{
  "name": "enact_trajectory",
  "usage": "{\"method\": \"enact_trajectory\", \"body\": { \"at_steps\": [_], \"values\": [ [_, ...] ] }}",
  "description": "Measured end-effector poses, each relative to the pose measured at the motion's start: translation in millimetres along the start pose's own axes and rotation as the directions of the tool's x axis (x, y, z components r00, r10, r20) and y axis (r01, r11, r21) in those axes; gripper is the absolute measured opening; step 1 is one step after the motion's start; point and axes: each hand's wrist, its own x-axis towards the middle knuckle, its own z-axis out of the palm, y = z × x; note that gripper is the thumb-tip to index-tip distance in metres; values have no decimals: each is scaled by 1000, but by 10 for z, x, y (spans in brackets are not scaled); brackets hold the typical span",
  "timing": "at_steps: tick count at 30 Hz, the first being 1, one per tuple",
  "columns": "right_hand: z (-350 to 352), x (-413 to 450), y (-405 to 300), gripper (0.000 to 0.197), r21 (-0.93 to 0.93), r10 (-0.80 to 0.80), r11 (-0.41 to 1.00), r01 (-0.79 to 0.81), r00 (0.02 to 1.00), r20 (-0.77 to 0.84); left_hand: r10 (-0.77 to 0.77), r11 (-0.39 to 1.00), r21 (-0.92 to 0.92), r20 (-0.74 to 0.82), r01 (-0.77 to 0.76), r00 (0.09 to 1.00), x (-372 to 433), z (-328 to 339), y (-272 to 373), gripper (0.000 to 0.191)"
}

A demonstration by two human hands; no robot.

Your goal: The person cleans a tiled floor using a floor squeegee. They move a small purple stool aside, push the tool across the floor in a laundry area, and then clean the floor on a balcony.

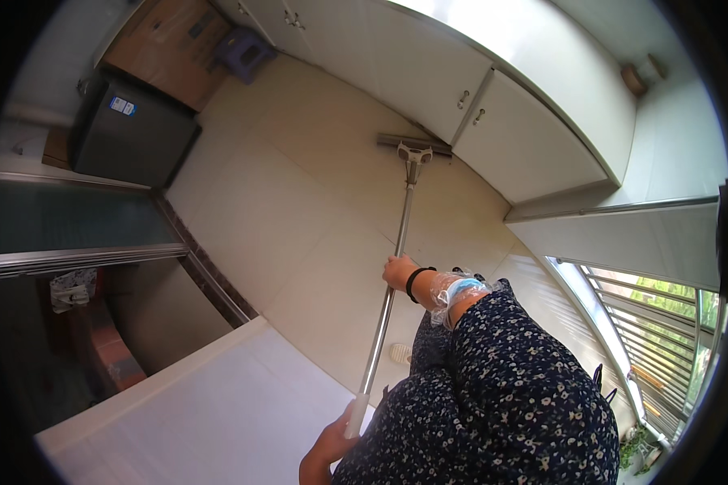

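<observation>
A mop with a metal pole (381,330) and a wide flat head (415,145) slants across the view. Its head rests on the tiled floor (297,200) against the foot of the white cabinets (424,73). My right hand (400,273) grips the pole about midway, a black band (414,284) on that wrist. Clear plastic and a light-blue face mask (461,288) are bunched on the same forearm. Around the pale end grip (357,415) of the pole, my left hand (330,439) is closed. Part of that hand is cut off by the dark floral clothing (522,388).
A white counter (206,406) borders the floor at lower left. Further off stand a dark box-shaped appliance (133,133), a large cardboard box (170,48) and a purple plastic stool (246,51). A sliding-door track (212,285) edges the floor; a barred window (649,315) is at right.
</observation>
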Motion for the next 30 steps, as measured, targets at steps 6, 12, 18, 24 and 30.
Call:
{"method": "enact_trajectory", "body": {
  "at_steps": [6, 12, 18, 24, 30],
  "values": [
    [87, -160, 89, 21, 124, 60, 990, -68, 996, 70, 19, 985, 174, 3, -19, 1000, -146, -136, 469, 81],
    [330, -211, -7, 21, 121, 89, 988, -93, 995, 39, -55, 950, 305, -58, 70, 997, -295, -380, 491, 77],
    [611, -177, -817, 20, 179, -109, 981, 78, 979, 174, -140, 899, 370, -261, 233, 955, -1007, -536, -134, 68],
    [916, 36, -904, 23, -114, -55, 984, 140, 834, 550, -124, 975, 137, -325, 176, 938, -1028, -106, -398, 69],
    [664, -13, -332, 25, 139, -297, 954, 267, 908, 296, -102, 993, 22, -281, 113, 954, -640, -15, -340, 70]
  ]
}}
